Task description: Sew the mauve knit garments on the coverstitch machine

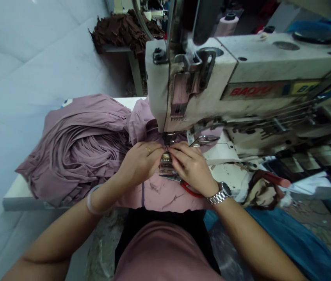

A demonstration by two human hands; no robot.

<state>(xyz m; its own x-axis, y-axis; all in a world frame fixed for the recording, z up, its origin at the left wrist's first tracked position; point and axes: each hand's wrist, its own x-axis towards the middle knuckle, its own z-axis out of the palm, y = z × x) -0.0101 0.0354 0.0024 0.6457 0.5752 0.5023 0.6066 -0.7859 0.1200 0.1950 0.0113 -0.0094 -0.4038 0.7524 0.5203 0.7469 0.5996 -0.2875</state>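
My left hand (142,160) and my right hand (190,164) meet just in front of the needle area of a white sewing machine (230,62). Their fingers are closed, pinching mauve fabric (140,121) by the presser foot (169,137); the gripped edge is mostly hidden by the fingertips. Left of my left hand, a large folded heap of mauve garment pieces (95,113) is joined or laid up against this fabric. Red-handled scissors (189,189) lie partly under my right wrist, on pink cloth (159,195) along the table's front edge.
A metal tool resembling tweezers (205,140) sits right of the needle. Brown and beige scraps (262,191) lie at the table's right. Brown cut pieces (118,33) are heaped on a stand behind. A thread cone (226,25) stands beyond the machine; a tiled wall (31,70) borders the left.
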